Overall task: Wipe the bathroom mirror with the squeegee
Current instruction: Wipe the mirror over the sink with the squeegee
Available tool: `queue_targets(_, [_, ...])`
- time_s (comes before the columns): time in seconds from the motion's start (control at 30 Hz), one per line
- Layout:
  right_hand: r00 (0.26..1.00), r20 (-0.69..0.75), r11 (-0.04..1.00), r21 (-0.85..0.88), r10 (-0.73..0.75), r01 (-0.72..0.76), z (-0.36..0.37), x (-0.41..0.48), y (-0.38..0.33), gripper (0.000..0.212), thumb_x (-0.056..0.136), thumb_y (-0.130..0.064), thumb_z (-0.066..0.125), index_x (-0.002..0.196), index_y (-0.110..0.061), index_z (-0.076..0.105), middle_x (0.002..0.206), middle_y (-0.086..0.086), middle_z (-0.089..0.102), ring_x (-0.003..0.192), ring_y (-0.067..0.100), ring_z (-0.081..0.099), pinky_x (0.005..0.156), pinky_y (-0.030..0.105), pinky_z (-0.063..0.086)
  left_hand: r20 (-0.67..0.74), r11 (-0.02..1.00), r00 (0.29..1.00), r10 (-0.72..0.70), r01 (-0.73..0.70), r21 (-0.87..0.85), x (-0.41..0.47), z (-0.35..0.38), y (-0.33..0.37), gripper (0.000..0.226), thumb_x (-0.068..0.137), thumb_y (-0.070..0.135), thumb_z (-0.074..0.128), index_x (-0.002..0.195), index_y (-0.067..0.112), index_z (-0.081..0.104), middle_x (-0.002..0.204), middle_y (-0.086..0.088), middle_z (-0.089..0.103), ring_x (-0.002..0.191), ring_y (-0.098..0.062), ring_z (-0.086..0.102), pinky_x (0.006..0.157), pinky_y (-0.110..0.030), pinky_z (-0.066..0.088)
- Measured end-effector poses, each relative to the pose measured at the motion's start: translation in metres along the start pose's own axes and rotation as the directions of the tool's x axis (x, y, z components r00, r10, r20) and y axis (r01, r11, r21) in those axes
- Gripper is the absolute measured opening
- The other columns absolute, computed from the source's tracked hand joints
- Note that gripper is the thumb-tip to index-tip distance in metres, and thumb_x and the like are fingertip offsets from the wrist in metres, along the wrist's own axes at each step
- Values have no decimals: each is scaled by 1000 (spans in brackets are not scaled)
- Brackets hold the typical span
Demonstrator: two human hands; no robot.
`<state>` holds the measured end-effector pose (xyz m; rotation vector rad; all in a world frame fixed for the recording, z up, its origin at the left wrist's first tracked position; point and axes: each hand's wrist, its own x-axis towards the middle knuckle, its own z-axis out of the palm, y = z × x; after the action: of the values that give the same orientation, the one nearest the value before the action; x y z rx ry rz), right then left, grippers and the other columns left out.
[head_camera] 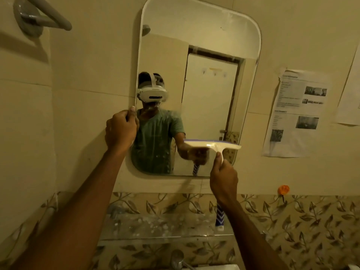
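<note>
A tall mirror (210, 41) with rounded corners hangs on the cream tiled wall. My left hand (120, 131) grips the mirror's left edge about halfway down. My right hand (224, 180) is closed around the handle of a white squeegee (212, 146). Its blade lies level against the glass in the lower right part of the mirror. The blue-and-white patterned end of the handle sticks out below my wrist. The lower glass looks spotted and streaked. A person with a headset is reflected in the mirror.
A glass shelf (165, 228) runs below the mirror, above a tap (178, 260) and the basin rim. Printed paper sheets (298, 114) are stuck to the wall on the right. An orange hook (283, 190) sits below them. A grey towel holder (39, 18) is mounted at top left.
</note>
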<state>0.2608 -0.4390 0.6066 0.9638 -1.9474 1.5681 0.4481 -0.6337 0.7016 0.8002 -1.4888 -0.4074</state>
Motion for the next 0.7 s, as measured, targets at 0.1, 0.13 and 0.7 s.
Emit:
queue_targets(0.1, [1000,-8,1000,23,2,-2,-2,19,-12,47,101,-51,25,67,-31,50,55,-5,54,44,5,49,39,15,31,6,1000,1000,-9,9,-3,-8,1,-7,49,98,49,35,72,17,63,62,2,59,61,-14,55,60,-30,43])
queue_targets(0.13, [1000,-18,1000,22,9,-8,-2,21,-13,48,101,-52,25,66,-30,50,55,-5,54,43,4,49,38,14,30,7,1000,1000,-12,12,-6,-10,2,-10,49,98,49,36,73,16,63,63,0,60,62,-15,56,60,-30,44])
queue_targets(0.7, [994,69,996,-36,82,-79,-6,-6,-1,47,103,-45,29,64,-28,49,52,-6,51,42,4,46,39,16,28,-25,995,995,-100,100,-13,-26,2,-10,43,96,48,43,59,27,48,53,15,47,47,6,48,47,-16,27])
